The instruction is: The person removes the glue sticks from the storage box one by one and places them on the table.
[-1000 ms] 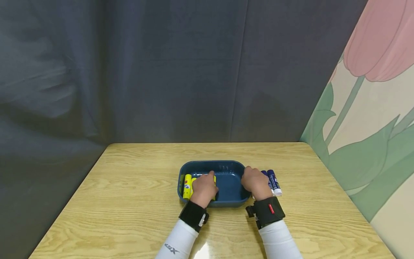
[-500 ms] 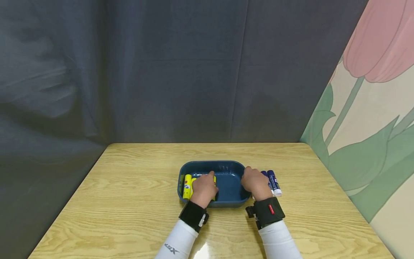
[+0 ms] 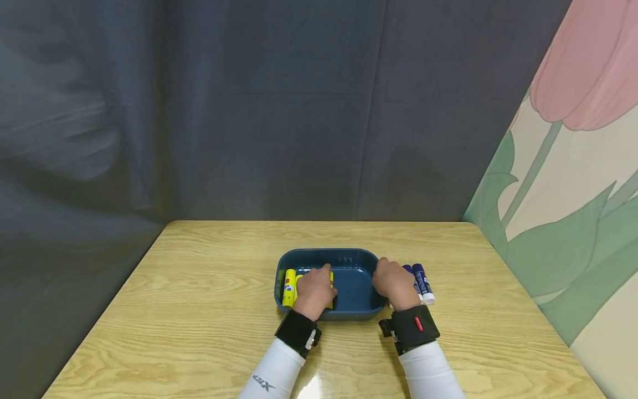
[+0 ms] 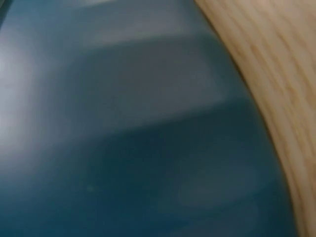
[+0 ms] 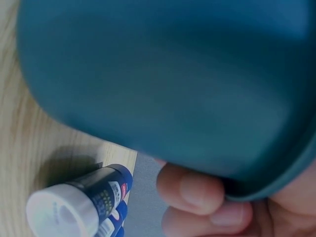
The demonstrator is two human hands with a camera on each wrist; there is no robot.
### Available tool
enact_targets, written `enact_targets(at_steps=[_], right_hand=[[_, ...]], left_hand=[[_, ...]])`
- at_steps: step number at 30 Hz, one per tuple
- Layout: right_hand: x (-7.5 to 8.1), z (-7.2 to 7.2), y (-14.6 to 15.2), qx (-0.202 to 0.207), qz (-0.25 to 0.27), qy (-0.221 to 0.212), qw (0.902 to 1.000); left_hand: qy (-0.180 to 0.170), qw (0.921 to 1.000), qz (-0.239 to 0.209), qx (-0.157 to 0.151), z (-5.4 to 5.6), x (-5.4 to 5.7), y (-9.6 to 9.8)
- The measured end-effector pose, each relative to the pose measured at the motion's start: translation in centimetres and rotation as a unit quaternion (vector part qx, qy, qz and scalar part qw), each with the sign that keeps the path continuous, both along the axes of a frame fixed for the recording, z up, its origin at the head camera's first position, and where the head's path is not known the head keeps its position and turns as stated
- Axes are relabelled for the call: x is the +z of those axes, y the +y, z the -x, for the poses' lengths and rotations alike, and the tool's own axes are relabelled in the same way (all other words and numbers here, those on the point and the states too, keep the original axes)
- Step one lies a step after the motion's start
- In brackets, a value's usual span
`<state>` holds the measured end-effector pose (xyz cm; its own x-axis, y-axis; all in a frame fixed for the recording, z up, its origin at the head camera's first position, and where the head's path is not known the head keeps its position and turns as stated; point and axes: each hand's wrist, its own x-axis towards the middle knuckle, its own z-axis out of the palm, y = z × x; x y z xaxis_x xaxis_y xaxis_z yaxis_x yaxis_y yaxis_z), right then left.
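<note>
A dark blue plastic bin [image 3: 359,285] sits on the table, its wall [image 4: 148,89] filling much of the left wrist view. Several yellow glue sticks [image 3: 288,288] lie side by side in its left part. Over them is my left hand [image 3: 313,291], fingers curled down and thumb across the rightmost glue stick [image 3: 329,305]; its fingertips are hidden beneath it. My right hand [image 3: 396,281] grips the bin's right rim, with curled fingers [image 5: 192,190] against the outer wall in the right wrist view. Next to it lie blue glue sticks [image 3: 423,282] with white ends, partly covered by the hand.
The light wood table [image 3: 199,332] extends around the bin on all sides. A dark grey curtain [image 3: 279,122] hangs behind and to the left. At the right is a wall with painted tulips [image 3: 573,221].
Both hands, the bin and the glue sticks keep their places; only a very slight shift of the head view shows.
</note>
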<state>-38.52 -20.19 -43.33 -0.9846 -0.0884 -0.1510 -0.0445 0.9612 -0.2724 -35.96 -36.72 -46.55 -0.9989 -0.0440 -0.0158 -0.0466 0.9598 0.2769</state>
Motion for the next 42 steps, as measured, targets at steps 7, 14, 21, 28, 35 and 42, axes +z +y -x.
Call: enact_targets(at_steps=[7,14,21,28,35,42], right_hand=[[-0.1,0.1,0.1,-0.004,0.000,-0.002,1.0000],[-0.2,0.2,0.1,-0.005,-0.003,-0.004,1.0000],[-0.1,0.4,0.1,-0.009,-0.009,-0.007,0.9999],[-0.1,0.5,0.1,-0.011,-0.008,-0.009,0.9999],[-0.2,0.4,0.0,-0.012,-0.011,-0.009,0.9998],[-0.1,0.4,-0.1,-0.014,-0.010,-0.014,0.9997]], left_hand=[[-0.002,1.0000,-0.003,-0.003,-0.2,0.2,0.2],[0.004,0.9999,-0.010,-0.009,-0.3,0.5,0.5],[0.001,0.9996,-0.025,-0.016,-0.5,1.4,0.2],[0.003,0.9990,-0.036,-0.025,-1.0,2.2,-0.3],[0.017,0.9982,-0.053,-0.021,-1.5,3.1,-1.2],[0.007,0.9985,-0.052,-0.014,-2.2,4.4,-2.1]])
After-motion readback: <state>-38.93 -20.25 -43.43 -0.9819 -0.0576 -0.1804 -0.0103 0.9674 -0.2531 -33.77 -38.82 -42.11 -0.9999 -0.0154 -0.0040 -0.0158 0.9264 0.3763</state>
